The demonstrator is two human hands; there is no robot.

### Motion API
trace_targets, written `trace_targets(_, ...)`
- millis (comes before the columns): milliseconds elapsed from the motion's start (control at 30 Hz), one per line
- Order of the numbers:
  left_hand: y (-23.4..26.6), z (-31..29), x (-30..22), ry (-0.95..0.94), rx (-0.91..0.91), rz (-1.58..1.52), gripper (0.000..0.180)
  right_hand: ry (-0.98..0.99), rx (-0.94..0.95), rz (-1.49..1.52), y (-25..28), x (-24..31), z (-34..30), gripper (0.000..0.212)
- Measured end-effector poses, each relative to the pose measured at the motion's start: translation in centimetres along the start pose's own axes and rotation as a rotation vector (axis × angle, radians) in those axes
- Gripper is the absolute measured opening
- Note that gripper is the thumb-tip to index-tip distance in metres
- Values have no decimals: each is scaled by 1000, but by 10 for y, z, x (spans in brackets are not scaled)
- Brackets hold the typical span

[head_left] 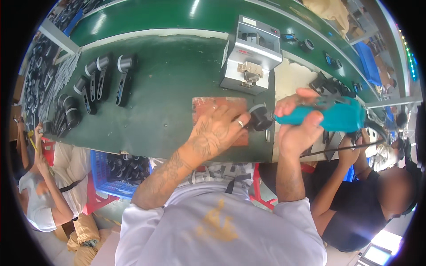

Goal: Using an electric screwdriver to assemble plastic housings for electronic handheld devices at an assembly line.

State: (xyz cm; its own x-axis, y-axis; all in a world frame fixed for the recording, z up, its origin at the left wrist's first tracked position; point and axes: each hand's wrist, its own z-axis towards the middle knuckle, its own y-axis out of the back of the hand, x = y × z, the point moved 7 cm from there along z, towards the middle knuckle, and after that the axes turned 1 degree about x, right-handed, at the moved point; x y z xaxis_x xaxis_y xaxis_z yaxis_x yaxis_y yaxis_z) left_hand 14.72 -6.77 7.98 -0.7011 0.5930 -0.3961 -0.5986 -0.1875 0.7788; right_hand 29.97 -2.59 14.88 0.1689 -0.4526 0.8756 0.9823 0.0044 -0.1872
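My left hand (218, 127) rests on a reddish-brown pad (202, 105), fingers curled against a black part with a round head (259, 117). The rest of that part is hidden under the hand. In my right hand (295, 131) is a teal electric screwdriver (330, 116), held level with its tip toward the left. The tip is at the right side of the round head; whether it touches a screw I cannot tell. A thin metal piece (267, 133) stands close by the round head.
A grey metal machine (250, 57) stands behind the pad. Several black round-headed devices (102, 75) lie at the left. A dark cable (346, 147) runs right from the screwdriver. Co-workers sit on both sides, a person in black (355, 208) near my right. A blue crate (104, 175) sits below the table.
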Motion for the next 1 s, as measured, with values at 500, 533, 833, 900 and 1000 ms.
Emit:
trace_targets(500,-3,-1,-10,159,38,-28,29,21,-114,66,42,7,-33,78)
trace_targets(533,-2,-1,-8,188,41,-70,27,18,-102,37,39,9,-32,78)
trace_targets(833,-10,-30,17,889,40,-1294,30,52,5,121,19,17,-37,78)
trace_targets(900,-11,-39,16,997,6,-1566,37,63,29,149,14,17,-37,79)
trace_targets(1000,-11,-48,21,992,-101,-1742,38,59,42,168,8,13,-36,80)
